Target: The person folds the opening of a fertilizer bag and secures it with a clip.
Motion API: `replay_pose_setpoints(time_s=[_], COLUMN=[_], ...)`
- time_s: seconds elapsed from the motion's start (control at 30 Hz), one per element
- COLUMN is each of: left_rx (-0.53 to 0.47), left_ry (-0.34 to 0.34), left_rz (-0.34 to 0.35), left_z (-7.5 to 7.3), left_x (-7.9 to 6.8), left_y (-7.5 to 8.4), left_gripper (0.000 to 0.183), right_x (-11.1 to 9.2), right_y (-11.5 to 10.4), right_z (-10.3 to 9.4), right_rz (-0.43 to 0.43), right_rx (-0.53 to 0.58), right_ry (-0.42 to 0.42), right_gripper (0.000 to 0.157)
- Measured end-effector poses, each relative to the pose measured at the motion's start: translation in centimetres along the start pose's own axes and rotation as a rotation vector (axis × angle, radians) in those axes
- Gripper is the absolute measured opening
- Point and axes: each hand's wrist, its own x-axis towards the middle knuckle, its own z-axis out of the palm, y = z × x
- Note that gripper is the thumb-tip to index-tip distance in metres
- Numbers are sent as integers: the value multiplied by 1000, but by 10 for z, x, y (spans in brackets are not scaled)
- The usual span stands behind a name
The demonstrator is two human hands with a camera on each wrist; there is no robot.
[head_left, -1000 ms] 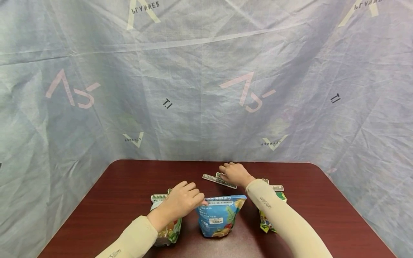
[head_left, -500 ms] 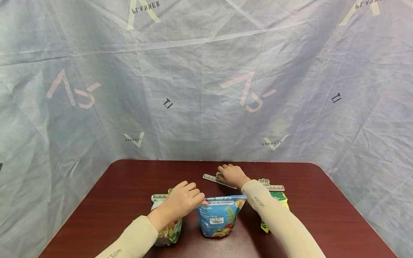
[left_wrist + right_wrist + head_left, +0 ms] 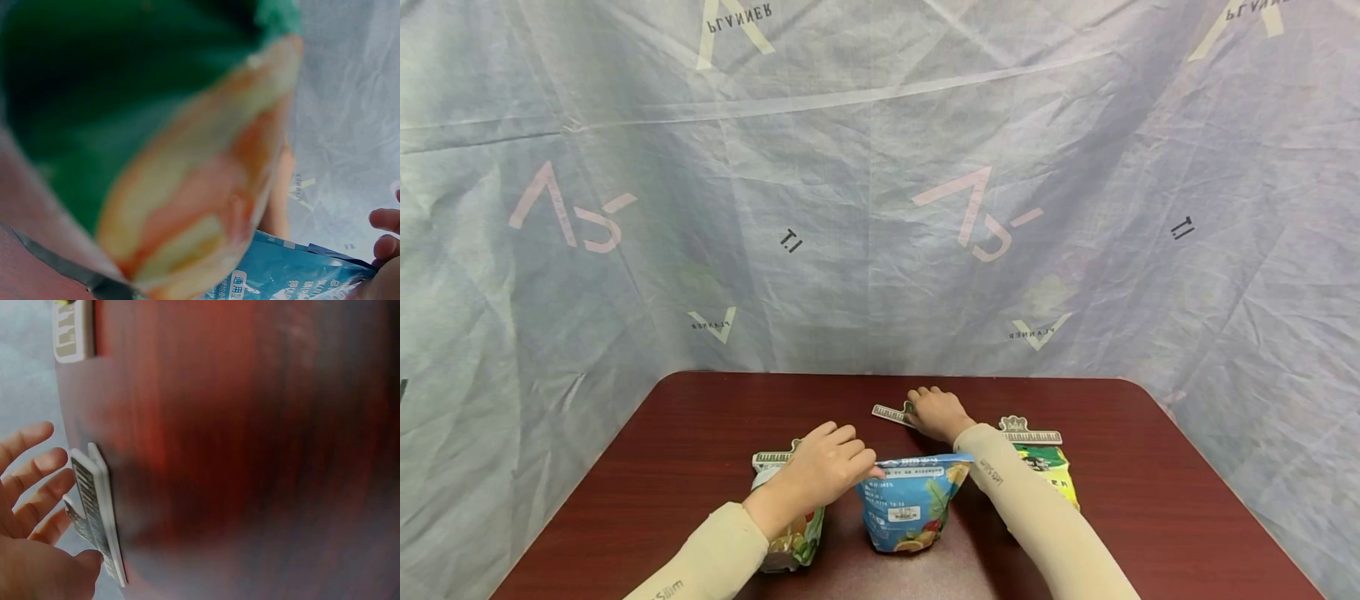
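My left hand (image 3: 830,462) pinches the upper left corner of a blue bag (image 3: 904,510) that stands upright, printed with fruit and a white label. The same blue bag (image 3: 275,272) and those fingertips show at lower right in the left wrist view. Farther back, my right hand (image 3: 938,414) is over a piano-key-patterned bag clip (image 3: 891,413) on the table, hiding its right part. In the right wrist view the thumb and forefinger of that hand (image 3: 37,519) lie on either side of the clip's handle; the other fingers are spread.
Left of the blue bag is a vegetable-print bag (image 3: 793,542) with a piano-key clip (image 3: 771,457) on top, partly behind my left arm. On the right, a green-yellow bag (image 3: 1058,473) bears another clip (image 3: 1030,436). A grey cloth (image 3: 865,208) hangs behind the dark red table (image 3: 625,483).
My right hand has shifted slightly toward me along the clip, covering its right part. The right forearm has swung left, uncovering more of the green-yellow bag. My left hand stays put.
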Motion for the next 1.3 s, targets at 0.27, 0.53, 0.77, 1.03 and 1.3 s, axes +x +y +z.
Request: replay_pose_setpoints(time_s=[0.27, 0.53, 0.77, 1.03, 1.3], left_rx=[-6, -10, -9, -13, -29], left_ry=[-2, -2, 8, -2, -4], left_rz=[-5, -12, -1, -2, -15], left_z=[0, -2, -2, 1, -1], left_x=[-1, 1, 2, -1, 0], left_y=[1, 1, 1, 1, 2], left_gripper=[38, 38, 37, 37, 36], right_x=[0, 1, 2, 3, 3], right_y=[-4, -7, -6, -7, -8], right_z=[6, 7, 9, 8, 4], right_rz=[51, 66, 51, 41, 20], right_rx=[17, 33, 27, 40, 61], right_ry=[-19, -32, -16, -8, 33], right_gripper=[40, 42, 41, 39, 37])
